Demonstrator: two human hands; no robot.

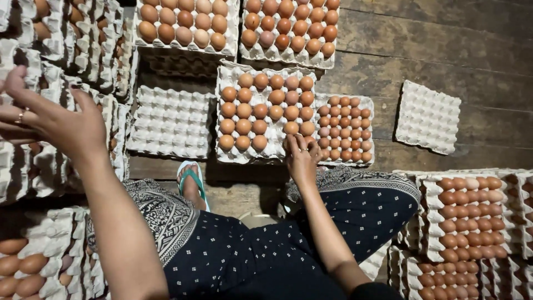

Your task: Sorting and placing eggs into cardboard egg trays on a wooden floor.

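Setting egg [292,128] under right grip [302,159], tray [266,153]

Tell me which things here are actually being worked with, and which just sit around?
In use: right hand at the nearly full egg tray; left hand on stacked empty trays.
Lying about: single empty tray, small-egg tray, flip-flop.

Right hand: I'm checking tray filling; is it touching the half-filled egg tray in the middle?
Touching. The head view shows the right hand with fingertips on the egg tray, at its near right corner.
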